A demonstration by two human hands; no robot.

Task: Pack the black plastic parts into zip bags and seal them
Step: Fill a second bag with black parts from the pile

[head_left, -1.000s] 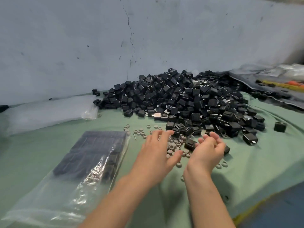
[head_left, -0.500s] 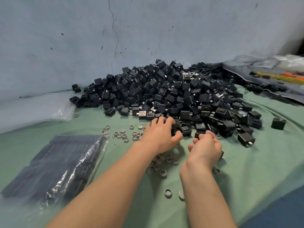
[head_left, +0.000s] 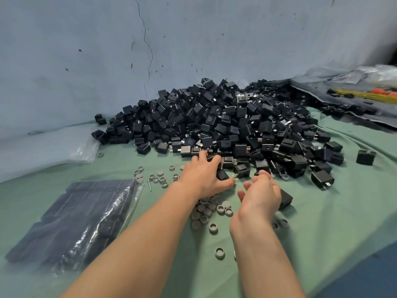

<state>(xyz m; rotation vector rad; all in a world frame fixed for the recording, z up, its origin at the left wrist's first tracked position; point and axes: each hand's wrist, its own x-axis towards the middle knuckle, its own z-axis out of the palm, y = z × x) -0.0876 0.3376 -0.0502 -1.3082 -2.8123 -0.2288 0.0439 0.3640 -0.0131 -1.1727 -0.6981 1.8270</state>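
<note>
A big pile of black plastic parts (head_left: 225, 125) lies on the green cloth against the wall. My left hand (head_left: 204, 177) reaches into the pile's near edge, and its fingers and thumb curl round a black part (head_left: 222, 175). My right hand (head_left: 262, 194) hovers just right of it with loosely bent fingers and holds nothing. Another black part (head_left: 285, 200) lies on the cloth against the far side of that hand. A clear zip bag (head_left: 81, 214) packed with black parts lies flat at the left.
Several grey rings (head_left: 206, 211) are scattered on the green cloth (head_left: 322, 222) under and beside my forearms. A crumpled clear plastic sheet (head_left: 53, 147) lies at the back left. A lone black part (head_left: 365, 157) sits far right. Yellow and orange wires (head_left: 369, 94) lie at the back right.
My left hand has reached forward from over the rings into the pile's edge and curled round a part. My right hand has stayed close to it, fingers loose.
</note>
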